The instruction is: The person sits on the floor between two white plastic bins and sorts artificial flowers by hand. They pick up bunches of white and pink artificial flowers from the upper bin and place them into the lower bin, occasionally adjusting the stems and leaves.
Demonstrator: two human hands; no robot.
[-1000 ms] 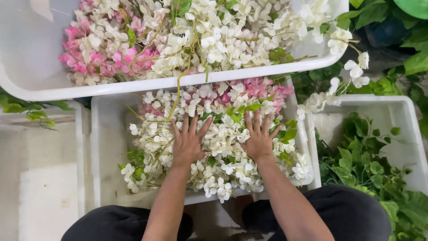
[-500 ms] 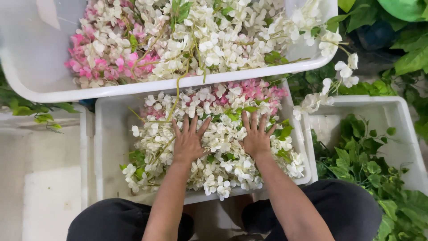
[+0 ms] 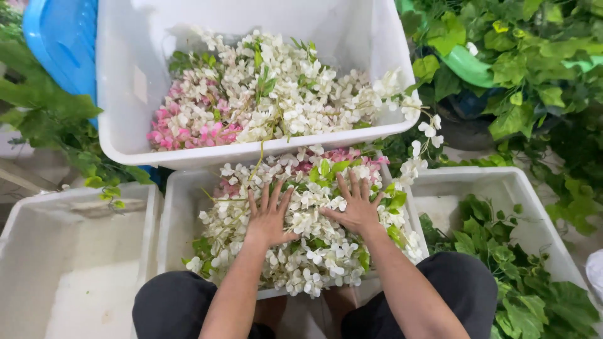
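My left hand (image 3: 269, 216) and my right hand (image 3: 356, 205) lie flat, fingers spread, on a heap of white artificial flowers (image 3: 308, 245) with some pink ones at the back. The heap fills a white plastic bin (image 3: 173, 216) between my knees. Neither hand grips a stem; both palms press down on the blossoms. Just behind stands a larger white tub (image 3: 132, 81) with more white and pink flowers (image 3: 264, 100), some strands hanging over its rim toward the front bin.
A white bin with nothing visible inside (image 3: 75, 251) stands at my left. On the right, another white bin (image 3: 502, 185) holds green artificial leaves (image 3: 502, 251). More green foliage (image 3: 534, 69) piles up at the back right, and a blue container (image 3: 59, 44) sits at the back left.
The view has tilted up and pulled back, showing more of the far tub and surroundings. Both hands stay pressed on the flowers, the right fingers now angled more to the left.
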